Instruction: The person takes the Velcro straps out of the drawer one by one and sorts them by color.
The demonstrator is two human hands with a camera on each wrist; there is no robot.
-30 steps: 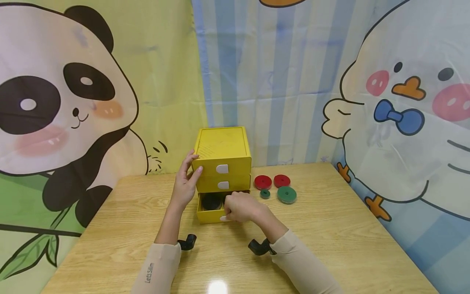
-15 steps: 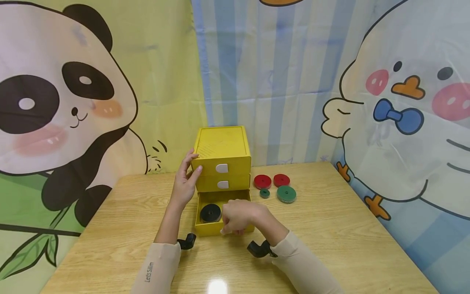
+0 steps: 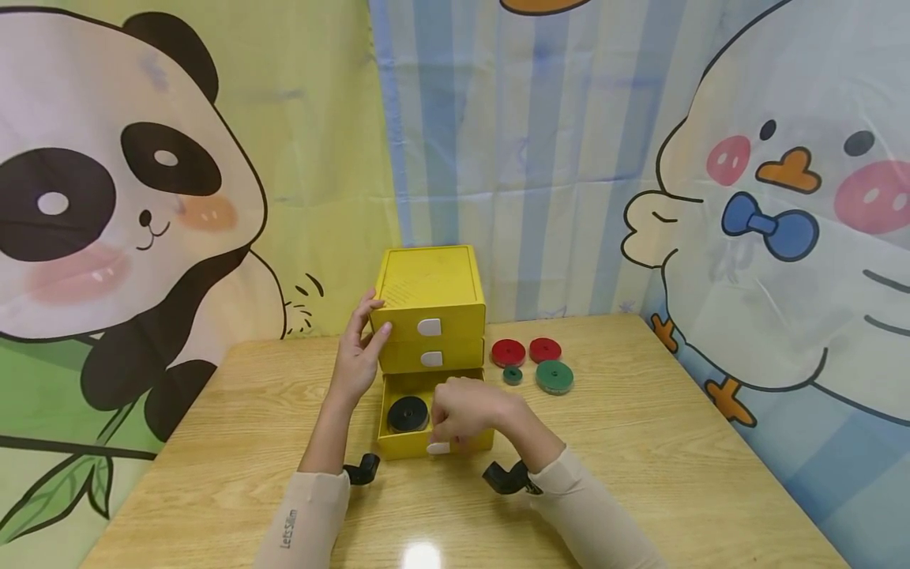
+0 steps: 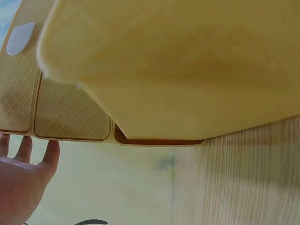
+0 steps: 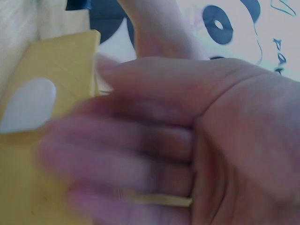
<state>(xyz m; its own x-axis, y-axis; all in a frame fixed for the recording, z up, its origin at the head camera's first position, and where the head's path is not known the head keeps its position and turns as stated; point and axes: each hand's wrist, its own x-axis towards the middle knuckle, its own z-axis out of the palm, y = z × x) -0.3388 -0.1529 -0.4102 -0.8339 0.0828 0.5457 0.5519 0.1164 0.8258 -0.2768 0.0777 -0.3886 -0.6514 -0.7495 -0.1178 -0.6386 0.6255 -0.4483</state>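
The small yellow drawer cabinet (image 3: 430, 276) has white tabs on its drawer fronts. Its bottom drawer (image 3: 398, 448) is pulled out and holds a black disc (image 3: 408, 414) with a centre hole on its left side. My left hand (image 3: 358, 367) steadies the cabinet's upper left edge, thumb on the front; in the left wrist view its fairly straight fingertips touch the side. Over the right part of the drawer's front is my right hand (image 3: 469, 411), hiding what lies behind it. The right wrist view shows its blurred, relaxed fingers with nothing visible in the palm, near the white tab (image 5: 30, 105).
Right of the cabinet, two red discs (image 3: 508, 352), a larger green disc (image 3: 554, 377) and a small green disc (image 3: 513, 375) lie on the wooden table (image 3: 640, 442). Cartoon-printed curtains (image 3: 498, 158) stand behind the table.
The bottom drawer has come farther out towards me, exposing the black disc fully. My right hand moved with it, then rose slightly from the front, uncovering the white tab. My left hand stayed put.
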